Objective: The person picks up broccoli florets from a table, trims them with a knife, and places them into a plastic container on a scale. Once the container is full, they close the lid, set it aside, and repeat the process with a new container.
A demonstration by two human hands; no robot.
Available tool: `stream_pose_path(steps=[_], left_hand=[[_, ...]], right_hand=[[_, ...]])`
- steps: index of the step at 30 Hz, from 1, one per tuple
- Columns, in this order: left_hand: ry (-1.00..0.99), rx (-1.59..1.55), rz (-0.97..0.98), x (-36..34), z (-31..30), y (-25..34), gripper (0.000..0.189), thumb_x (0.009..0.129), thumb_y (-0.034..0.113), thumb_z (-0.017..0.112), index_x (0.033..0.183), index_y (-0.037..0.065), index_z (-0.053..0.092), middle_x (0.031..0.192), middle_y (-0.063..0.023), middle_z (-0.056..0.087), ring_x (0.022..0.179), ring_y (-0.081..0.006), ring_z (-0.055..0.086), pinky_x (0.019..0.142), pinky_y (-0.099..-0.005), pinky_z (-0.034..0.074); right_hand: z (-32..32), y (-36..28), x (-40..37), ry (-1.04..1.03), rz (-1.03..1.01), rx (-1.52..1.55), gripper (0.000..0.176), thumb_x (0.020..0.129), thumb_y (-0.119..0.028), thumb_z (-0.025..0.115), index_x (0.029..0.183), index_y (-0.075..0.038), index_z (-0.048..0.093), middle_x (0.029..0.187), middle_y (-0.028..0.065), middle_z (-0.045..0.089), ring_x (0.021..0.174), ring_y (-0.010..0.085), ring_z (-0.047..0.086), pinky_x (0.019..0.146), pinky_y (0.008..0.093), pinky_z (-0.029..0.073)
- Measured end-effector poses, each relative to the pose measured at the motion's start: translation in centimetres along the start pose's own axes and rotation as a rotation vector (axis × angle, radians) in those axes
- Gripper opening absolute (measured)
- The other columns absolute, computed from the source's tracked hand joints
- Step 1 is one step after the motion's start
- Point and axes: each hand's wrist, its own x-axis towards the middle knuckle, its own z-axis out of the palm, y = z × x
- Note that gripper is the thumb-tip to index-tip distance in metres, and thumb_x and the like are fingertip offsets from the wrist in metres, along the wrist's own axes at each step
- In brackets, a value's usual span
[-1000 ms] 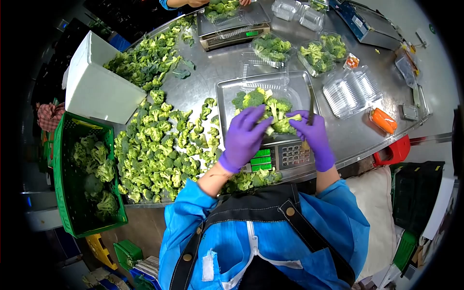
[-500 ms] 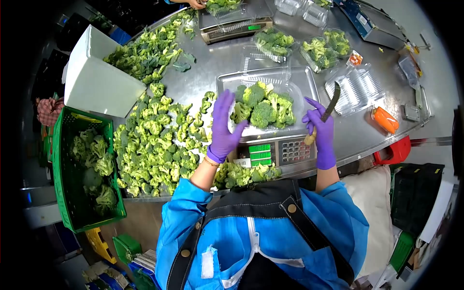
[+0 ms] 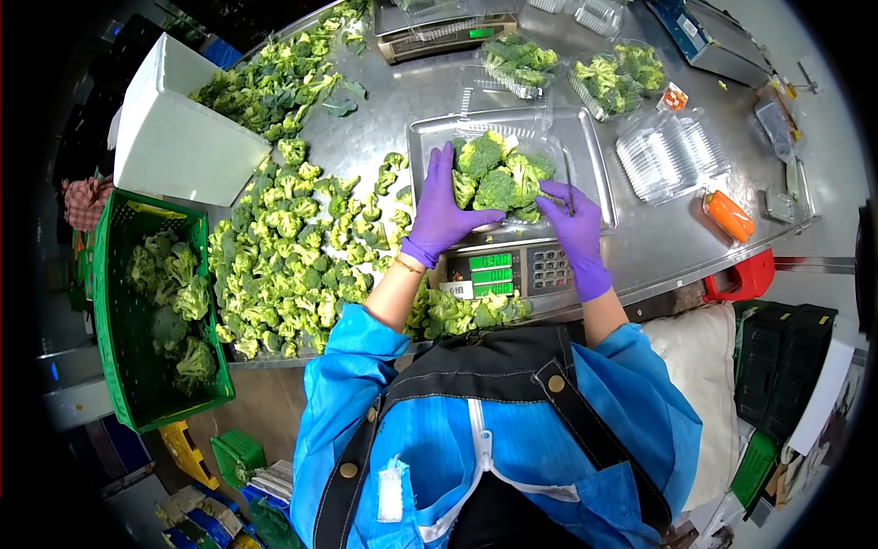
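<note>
Broccoli florets (image 3: 496, 190) sit in a clear plastic container on the scale's metal tray (image 3: 599, 174). Against their left side rests my left hand (image 3: 444, 209) in a purple glove, fingers pointing up and thumb stretched right along the front, gripping nothing. My right hand (image 3: 576, 233), also gloved, is at the florets' right edge with its fingers bent together. Only a dark sliver of the knife (image 3: 571, 196) shows at those fingers; its handle is hidden. The scale's green display (image 3: 491, 274) is lit below the tray.
Loose florets (image 3: 283, 265) cover the table's left side beside a white box (image 3: 187, 137) and a green crate (image 3: 114, 311). Filled clear packs (image 3: 519, 62) and another scale (image 3: 444, 41) stand behind. Stacked empty containers (image 3: 668, 156) and an orange object (image 3: 729, 217) lie right.
Both hands have closed in on the florets, the left moving right and the right moving left. The knife blade has swung largely out of sight. A co-worker's hand at the top has left view.
</note>
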Motion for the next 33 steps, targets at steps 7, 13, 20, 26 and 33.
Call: stream_pose_path(steps=[7, 13, 20, 26, 33], left_hand=[[-0.001, 0.058, -0.011, -0.1, 0.3, 0.4, 0.109, 0.057, 0.050, 0.077, 0.134, -0.005, 0.024, 0.136, -0.0360, 0.022, 0.128, -0.0448, 0.025, 0.104, -0.0435, 0.027], [-0.054, 0.210, 0.043, 0.3, -1.1, -0.5, 0.101, 0.059, 0.054, 0.073, 0.133, 0.001, 0.031, 0.137, -0.0214, 0.034, 0.131, -0.0387, 0.022, 0.106, -0.0480, 0.018], [-0.170, 0.274, 0.067, 1.9, -1.6, -1.6, 0.105, 0.061, 0.055, 0.072, 0.138, 0.003, 0.024, 0.141, -0.0202, 0.025, 0.134, -0.0341, 0.016, 0.108, -0.0493, 0.011], [-0.092, -0.137, 0.163, 1.0, -0.9, -3.6, 0.102, 0.069, 0.039, 0.074, 0.141, 0.002, 0.011, 0.145, -0.0195, 0.016, 0.136, -0.0301, 0.014, 0.109, -0.0413, 0.017], [0.065, -0.712, -0.162, -2.0, -1.5, -4.7, 0.053, 0.076, 0.001, 0.059, 0.127, 0.003, 0.044, 0.126, -0.0086, 0.049, 0.112, -0.0200, 0.050, 0.093, -0.0302, 0.041]], right_hand=[[0.0, 1.0, 1.2, 0.025, -0.112, -0.141, 0.025, 0.076, -0.015, 0.068, 0.097, -0.001, 0.064, 0.088, 0.0068, 0.067, 0.078, 0.0140, 0.063, 0.070, 0.0256, 0.048], [-1.1, -0.2, 2.1, -0.058, -0.191, -0.325, 0.023, 0.076, -0.020, 0.068, 0.095, -0.007, 0.066, 0.087, 0.0084, 0.066, 0.077, 0.0215, 0.064, 0.068, 0.0306, 0.048], [-1.2, -0.4, 2.4, -0.090, -0.318, -0.337, 0.020, 0.077, -0.020, 0.067, 0.090, -0.005, 0.064, 0.086, 0.0091, 0.064, 0.074, 0.0224, 0.063, 0.065, 0.0291, 0.047], [-3.0, -2.1, 3.2, -0.099, -0.258, -0.351, 0.018, 0.079, -0.021, 0.065, 0.088, -0.006, 0.068, 0.083, 0.0048, 0.067, 0.063, 0.0121, 0.059, 0.056, 0.0260, 0.046], [-3.7, -0.5, 10.8, -0.105, 0.307, 0.163, 0.041, 0.082, -0.037, 0.059, 0.103, -0.002, 0.060, 0.089, 0.0066, 0.065, 0.045, 0.0059, 0.045, 0.041, 0.0214, 0.038]])
